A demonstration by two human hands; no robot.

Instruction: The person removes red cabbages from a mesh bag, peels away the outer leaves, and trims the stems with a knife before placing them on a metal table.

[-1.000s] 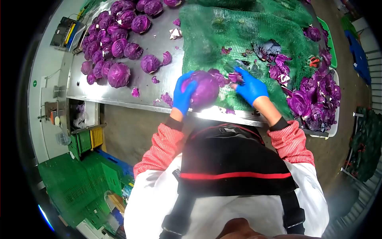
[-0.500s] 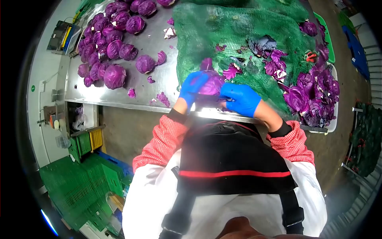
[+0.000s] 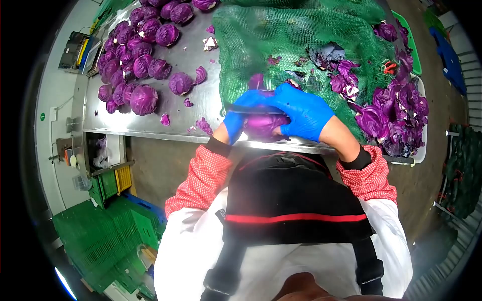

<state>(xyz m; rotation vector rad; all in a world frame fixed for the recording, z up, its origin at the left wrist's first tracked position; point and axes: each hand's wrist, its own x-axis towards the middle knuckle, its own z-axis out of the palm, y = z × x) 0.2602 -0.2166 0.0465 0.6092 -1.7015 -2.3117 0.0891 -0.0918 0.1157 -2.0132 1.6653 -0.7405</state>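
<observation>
Nearest: black apron (image 3: 296,193) with a red stripe, lower centre of frame. Above it, both hands work just inside the front table edge, mid-frame, blue gloves on. Left hand (image 3: 233,124) is wrapped round the left side of a red cabbage (image 3: 263,125), gripping it. Right hand (image 3: 305,114) is clenched round a knife (image 3: 253,109), handle hidden in the glove; the dark blade runs left across the cabbage. Cabbage is blurred, so can't tell if the edge is cutting in.

Under and beyond the hands: green mesh (image 3: 281,35) covering the table's centre and right, torn leaves on top. Small orange-red item on it, upper right, too small to identify. White tray (image 3: 422,145) at right, heaped with loose leaves.

Left of the mesh, bare steel table (image 3: 170,120) with leaf scraps and one lone cabbage (image 3: 180,83). Cabbage pile (image 3: 142,66) further out, upper left.

Off the table: green crates (image 3: 95,241) lower left, yellow crate (image 3: 123,179) above them, blue panel (image 3: 446,50) upper right.
</observation>
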